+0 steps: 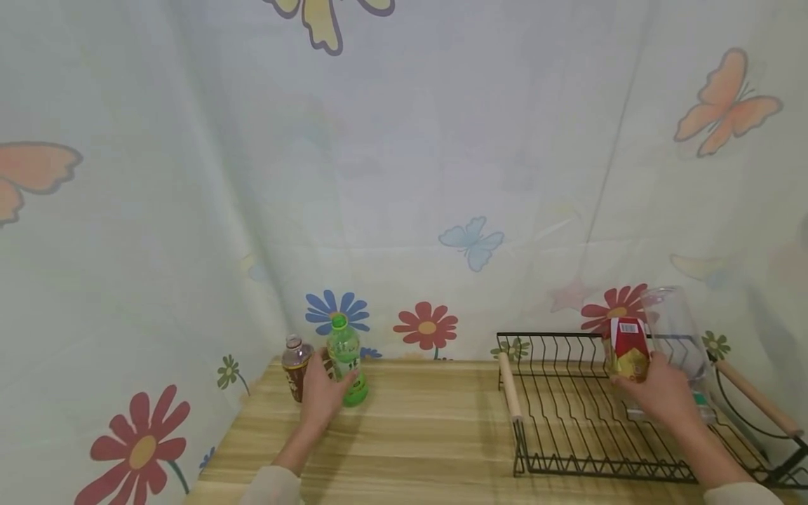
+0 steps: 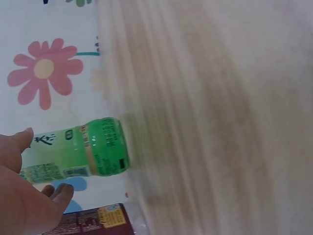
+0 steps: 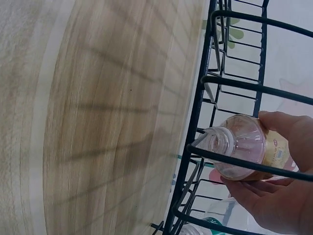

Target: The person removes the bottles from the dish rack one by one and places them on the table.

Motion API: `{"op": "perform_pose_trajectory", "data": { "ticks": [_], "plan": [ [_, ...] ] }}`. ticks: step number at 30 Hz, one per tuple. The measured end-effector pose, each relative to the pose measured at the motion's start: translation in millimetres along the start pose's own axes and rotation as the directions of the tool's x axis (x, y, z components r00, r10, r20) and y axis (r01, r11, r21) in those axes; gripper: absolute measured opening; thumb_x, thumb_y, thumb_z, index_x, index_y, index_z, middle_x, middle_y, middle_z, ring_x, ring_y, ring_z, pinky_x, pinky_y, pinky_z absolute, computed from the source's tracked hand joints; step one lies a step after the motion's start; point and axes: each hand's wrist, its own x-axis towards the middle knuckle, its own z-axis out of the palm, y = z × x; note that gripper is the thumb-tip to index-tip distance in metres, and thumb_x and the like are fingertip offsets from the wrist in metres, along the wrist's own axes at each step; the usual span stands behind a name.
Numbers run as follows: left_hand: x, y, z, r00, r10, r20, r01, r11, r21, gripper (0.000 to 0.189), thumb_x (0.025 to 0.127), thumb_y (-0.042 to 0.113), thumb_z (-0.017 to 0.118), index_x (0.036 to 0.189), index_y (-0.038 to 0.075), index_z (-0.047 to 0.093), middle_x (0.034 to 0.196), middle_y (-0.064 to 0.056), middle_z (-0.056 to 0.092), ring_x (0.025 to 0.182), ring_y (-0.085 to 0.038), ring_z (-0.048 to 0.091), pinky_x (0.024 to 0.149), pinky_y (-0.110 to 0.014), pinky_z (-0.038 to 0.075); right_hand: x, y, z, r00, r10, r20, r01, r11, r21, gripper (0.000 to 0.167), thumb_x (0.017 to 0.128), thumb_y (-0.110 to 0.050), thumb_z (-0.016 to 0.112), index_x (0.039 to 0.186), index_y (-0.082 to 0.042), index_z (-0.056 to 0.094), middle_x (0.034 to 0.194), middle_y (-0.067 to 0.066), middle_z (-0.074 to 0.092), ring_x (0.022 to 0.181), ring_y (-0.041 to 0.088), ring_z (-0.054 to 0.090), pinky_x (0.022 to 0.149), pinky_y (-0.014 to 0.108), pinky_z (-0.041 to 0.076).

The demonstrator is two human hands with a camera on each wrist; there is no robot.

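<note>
The left sleeve (image 1: 274, 486) is nearest; above, a brown bottle (image 1: 292, 369) stands on the surface (image 1: 429, 428). The left hand (image 1: 322, 393) spreads its fingers around an upright green bottle (image 1: 344, 348). In the rack (image 1: 510, 386), the right hand's (image 1: 665, 394) fingers pinch a neck-down red bottle (image 1: 629, 344) beside a clear bottle (image 1: 678, 324).

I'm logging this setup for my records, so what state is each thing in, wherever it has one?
Green bottle: upright.
Brown-labelled bottle: upright, beside the green one.
Red-and-gold bottle: upside down, uncapped, held at the rack.
Clear bottle: upside down, in the rack.
Rack: standing on the table.
Left hand: thumb and fingers either side of the green bottle; grip unclear.
Right hand: gripping the red-and-gold bottle.
</note>
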Motion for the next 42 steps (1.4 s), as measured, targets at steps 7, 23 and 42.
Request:
{"op": "perform_pose_trajectory", "data": {
  "ticks": [7,23,42],
  "plan": [
    [6.9,14.6,-14.2,1.0,0.009,-0.017,-0.009,1.0,-0.012,0.092,0.093,0.028,0.085,0.159,-0.006,0.032,0.151,-0.027,0.047,0.135,-0.046,0.054,0.11,-0.057,0.049,-0.9,-7.6,-6.2,0.998,-0.032,-0.046,0.032,0.999,-0.001,0.094,0.095,-0.043,0.077,0.137,0.029,0.032,0.117,0.052,0.052,0.095,0.06,0.063,0.068,0.061,0.059],
    [1.2,76.1,-45.0,0.975,0.217,-0.053,-0.209,0.97,0.123,0.1,0.088,0.044,0.087,0.162,0.005,0.032,0.158,-0.018,0.04,0.144,-0.041,0.044,0.115,-0.062,0.043,-23.5,-66.8,-20.1,0.972,-0.211,-0.101,0.214,0.976,0.024,0.094,0.092,-0.034,0.083,0.152,0.017,0.033,0.127,0.042,0.056,0.102,0.053,0.064,0.076,0.062,0.06],
    [-47.8,175.9,-29.8,0.784,0.613,0.097,-0.62,0.779,0.092,0.094,0.082,0.039,0.093,0.158,0.014,0.044,0.151,-0.002,0.053,0.14,-0.022,0.052,0.113,-0.042,0.05,-60.6,-148.8,-26.7,0.889,-0.451,-0.086,0.456,0.888,0.056,0.081,0.084,-0.018,0.092,0.149,0.003,0.047,0.127,0.025,0.065,0.099,0.035,0.066,0.072,0.043,0.062]
  ]
}}
